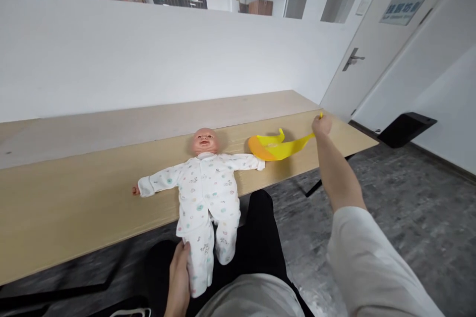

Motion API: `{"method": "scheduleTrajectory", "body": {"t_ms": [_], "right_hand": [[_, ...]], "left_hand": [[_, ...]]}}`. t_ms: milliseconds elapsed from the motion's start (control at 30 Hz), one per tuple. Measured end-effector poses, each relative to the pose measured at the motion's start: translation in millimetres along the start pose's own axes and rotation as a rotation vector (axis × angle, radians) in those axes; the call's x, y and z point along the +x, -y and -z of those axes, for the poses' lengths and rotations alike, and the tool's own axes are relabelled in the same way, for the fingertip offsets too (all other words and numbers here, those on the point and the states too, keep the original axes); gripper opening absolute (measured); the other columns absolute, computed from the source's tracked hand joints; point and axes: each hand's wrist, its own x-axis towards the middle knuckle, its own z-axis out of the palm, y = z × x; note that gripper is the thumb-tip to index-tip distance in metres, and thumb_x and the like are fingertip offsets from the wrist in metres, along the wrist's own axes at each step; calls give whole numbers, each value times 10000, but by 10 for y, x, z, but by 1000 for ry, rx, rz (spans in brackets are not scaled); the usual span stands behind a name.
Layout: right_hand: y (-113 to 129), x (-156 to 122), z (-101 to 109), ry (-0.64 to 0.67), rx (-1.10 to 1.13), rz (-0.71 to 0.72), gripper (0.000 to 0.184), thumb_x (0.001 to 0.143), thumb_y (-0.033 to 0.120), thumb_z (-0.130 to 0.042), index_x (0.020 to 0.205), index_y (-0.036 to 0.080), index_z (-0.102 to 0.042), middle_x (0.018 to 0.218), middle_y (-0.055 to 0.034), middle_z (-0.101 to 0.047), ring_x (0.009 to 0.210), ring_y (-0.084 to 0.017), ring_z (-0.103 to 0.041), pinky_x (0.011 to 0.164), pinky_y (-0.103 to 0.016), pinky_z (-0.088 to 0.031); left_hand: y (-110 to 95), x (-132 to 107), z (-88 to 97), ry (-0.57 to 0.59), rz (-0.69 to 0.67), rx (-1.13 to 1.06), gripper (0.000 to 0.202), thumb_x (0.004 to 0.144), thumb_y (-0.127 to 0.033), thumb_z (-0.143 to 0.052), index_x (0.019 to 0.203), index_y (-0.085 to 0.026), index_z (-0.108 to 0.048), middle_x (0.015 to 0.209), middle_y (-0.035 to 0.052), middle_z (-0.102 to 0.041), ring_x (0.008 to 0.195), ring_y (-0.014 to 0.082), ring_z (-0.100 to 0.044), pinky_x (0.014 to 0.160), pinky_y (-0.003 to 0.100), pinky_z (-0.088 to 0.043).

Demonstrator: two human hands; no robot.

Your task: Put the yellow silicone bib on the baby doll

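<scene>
Our right hand has its grip pinched shut on the strap end of the yellow bib. The strap runs taut from there down to the pocket end, which rests on the tabletop just beside the baby doll's outstretched sleeve. From the way it bends and holds its scooped shape, we judge the bib light, rubbery and rather smooth. The strap gives a fair hold, though the thicker pocket rim would be steadier. The doll lies face up with its arms spread, its head towards the white partition wall and its legs hanging over the near edge above our lap. Our left hand lies along one hanging leg and touches it, but we cannot tell whether its grip closes round it. We take the doll to be soft and floppy in its printed cotton suit, with a harder head, so the trunk looks the best place to hold it. The tabletop is pale wood-grain laminate, flat and probably slick. To the right are a grey mottled floor and a white door with a lever handle.
</scene>
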Motion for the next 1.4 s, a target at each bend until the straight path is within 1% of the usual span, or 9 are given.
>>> {"method": "scheduleTrajectory", "body": {"t_ms": [233, 367, 467, 600, 733, 867, 1100, 1267, 1400], "right_hand": [[65, 292, 235, -102, 24, 18, 366, 900, 259, -525, 1225, 103, -586, 1175, -212, -596, 1141, -295, -557, 960, -417, -414], [-57, 188, 130, -134, -53, -66, 742, 717, 273, -751, 1361, 72, -442, 1348, -247, -479, 1274, -366, -437, 1043, -478, -345], [-122, -23, 30, -126, -24, 24, 642, 763, 240, -677, 1340, 72, -450, 1367, -241, -462, 1285, -341, -422, 1044, -455, -337], [-217, -703, -172, 137, 71, 357, 269, 859, 211, -491, 1069, 107, -622, 1065, -136, -660, 978, -209, -602, 842, -288, -427], [-389, -1590, -434, 566, 5, 596, 207, 845, 306, -538, 790, 138, -646, 755, -54, -670, 703, -155, -589, 622, -219, -361], [-495, -1963, -555, 416, -132, 704, 202, 868, 297, -532, 808, 138, -642, 814, -78, -683, 736, -167, -585, 611, -239, -302], [-530, -1772, -615, 220, -270, 849, 243, 897, 215, -447, 946, 105, -658, 1018, -160, -654, 912, -231, -577, 769, -296, -370], [-642, -1878, -663, 328, -265, 997, 260, 894, 198, -450, 980, 98, -673, 982, -157, -646, 915, -230, -576, 797, -294, -400], [-729, -1997, -609, 374, -117, 1003, 234, 857, 193, -483, 951, 108, -680, 946, -148, -653, 868, -221, -581, 768, -294, -414]], "left_hand": [[110, -127, -37, 26, 87, -92, 421, 659, -466, -732, 995, -217, -684, 994, 37, -737, 1046, 303, -657, 875, 391, -534], [91, -103, 38, 26, 51, -54, 436, 660, -482, -723, 1005, -221, -676, 988, 27, -738, 1020, 302, -662, 826, 375, -547], [54, -80, 96, 0, -3, 52, 456, 643, -486, -735, 1007, -219, -671, 998, 26, -735, 1053, 301, -645, 858, 362, -531], [0, -29, 84, -5, -45, 49, 476, 654, -475, -734, 1052, -223, -667, 1066, 32, -725, 1119, 296, -620, 923, 365, -511], [-96, -22, -32, 90, -34, 1, 514, 671, -447, -755, 1120, -219, -649, 1079, 48, -724, 1111, 278, -633, 910, 348, -527], [-190, -92, -91, 138, -34, 25, 569, 653, -410, -792, 1158, -197, -641, 1137, 78, -713, 1098, 278, -645, 900, 342, -539], [-200, -159, -5, 114, 10, 34, 528, 639, -424, -800, 1087, -170, -680, 1037, 84, -746, 993, 294, -686, 800, 347, -576], [-130, -168, -34, 203, -48, 59, 582, 584, -377, -838, 1103, -177, -668, 1083, 90, -736, 1030, 302, -677, 854, 365, -569], [-77, -163, -4, 93, -104, 204, 564, 564, -412, -835, 1038, -152, -674, 1022, 107, -743, 969, 306, -689, 834, 379, -566]]}}
